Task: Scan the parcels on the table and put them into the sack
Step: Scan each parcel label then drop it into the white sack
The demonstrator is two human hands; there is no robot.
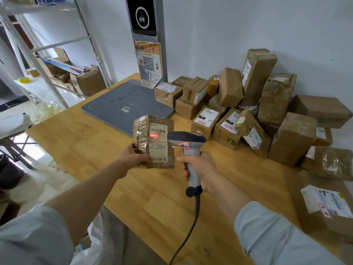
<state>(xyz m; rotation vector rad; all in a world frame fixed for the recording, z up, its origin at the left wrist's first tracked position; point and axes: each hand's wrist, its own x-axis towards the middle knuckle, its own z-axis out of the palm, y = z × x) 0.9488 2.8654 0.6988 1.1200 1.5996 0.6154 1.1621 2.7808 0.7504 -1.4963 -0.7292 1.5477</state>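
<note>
My left hand grips a taped brown parcel by its lower left edge and holds it upright above the wooden table. A red scan line glows on its white label. Just to the right, my right hand grips the grey handle of a corded barcode scanner, its dark head pointing at the label. A pile of several cardboard parcels lies along the wall at the back right. The white sack hangs below the table's near left edge, partly hidden by my left arm.
A grey scanning pad lies at the table's far left with a tall camera post behind it. A flat labelled parcel lies at the near right. Metal shelving with boxes stands to the left.
</note>
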